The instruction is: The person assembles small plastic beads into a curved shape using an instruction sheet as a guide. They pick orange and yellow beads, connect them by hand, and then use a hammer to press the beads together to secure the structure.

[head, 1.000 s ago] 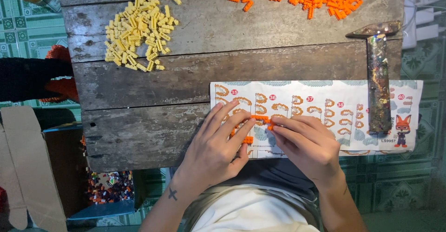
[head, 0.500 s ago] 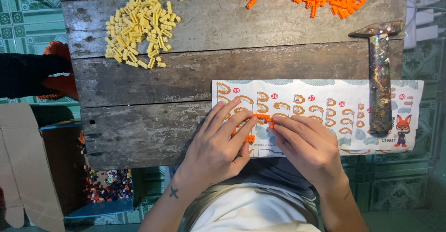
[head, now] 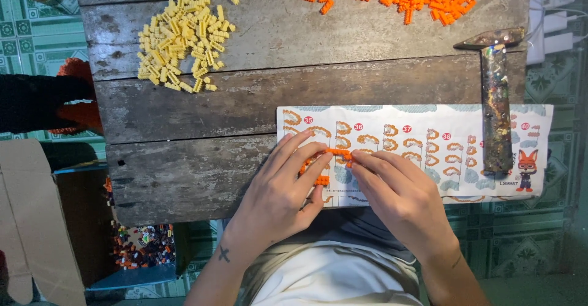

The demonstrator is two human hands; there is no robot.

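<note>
Near the tabletop's (head: 184, 177) front edge, both hands' fingers (head: 318, 165) pinch a small orange brick strip (head: 337, 153): light, rigid, probably snap-prone, best gripped at its ends.

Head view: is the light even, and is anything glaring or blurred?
Head view: soft, even light on the wooden table; a bright patch at the upper right edge; the mallet glints; both hands and the orange pieces look sharp.
</note>
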